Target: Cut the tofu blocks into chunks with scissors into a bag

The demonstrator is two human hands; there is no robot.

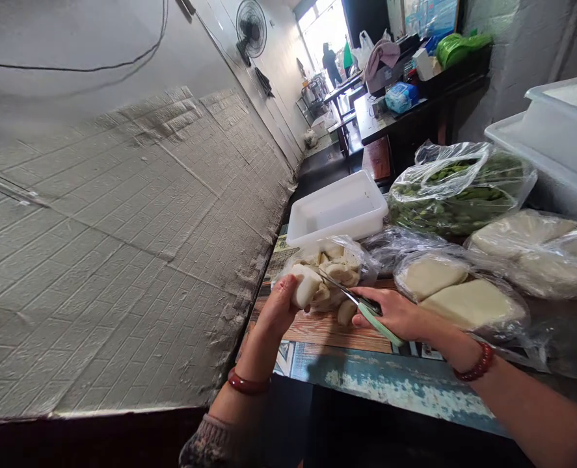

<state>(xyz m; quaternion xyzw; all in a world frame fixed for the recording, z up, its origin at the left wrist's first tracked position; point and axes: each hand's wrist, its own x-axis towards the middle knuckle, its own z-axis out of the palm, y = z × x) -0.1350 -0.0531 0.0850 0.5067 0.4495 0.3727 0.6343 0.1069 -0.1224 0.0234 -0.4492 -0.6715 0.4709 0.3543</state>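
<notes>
My left hand (284,302) is closed around a pale, smooth, rounded mushroom-like piece (306,286). My right hand (395,313) grips a pair of scissors (354,297) with green and black handles. The blades point left towards the held piece, and their tips reach its right side; whether they touch it I cannot tell. Just behind both hands lies an opened clear plastic bag (366,260) with several similar pale pieces (339,270) in it. One loose piece (347,312) rests on the wood-patterned tabletop (317,328) below the blades.
Behind the bag stands a white plastic tub (337,231). To the right are a bag of green vegetables (456,192), bags of pale flat slabs (473,302) and stacked translucent bins (568,130). A brick-patterned wall (146,260) borders the table's left side.
</notes>
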